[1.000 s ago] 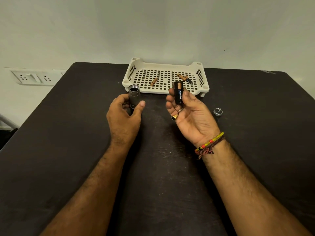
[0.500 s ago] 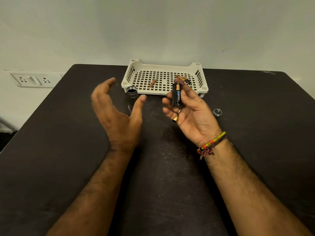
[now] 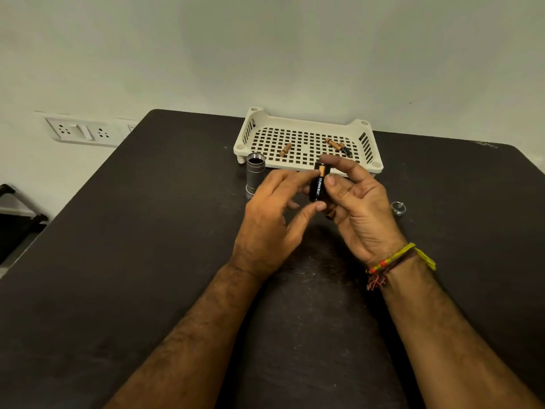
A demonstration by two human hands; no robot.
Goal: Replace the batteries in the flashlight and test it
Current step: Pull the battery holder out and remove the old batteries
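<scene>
1. Head view: a person's two bare forearms reach forward over a dark table, with a pale wall behind it.
2. The right hand holds a black and copper battery upright, copper end on top. The thumb presses one side and the fingers curl behind it, the index fingertip resting over the top.
3. The left hand meets the same battery from the other side. Its thumb tip touches the lower end and its fingertips touch the upper part, a loose pinch with the fingers slightly apart.
4. The flashlight body stands upright on the table just left of the hands, open end up, touched by neither hand.
5. A white slotted tray sits behind the hands near the table's far edge. Small copper-coloured batteries lie inside it.
6. The flashlight end cap lies on the table to the right of the right hand.
7. Coloured thread bracelets circle the right wrist.
8. A wall socket panel shows at left.
</scene>
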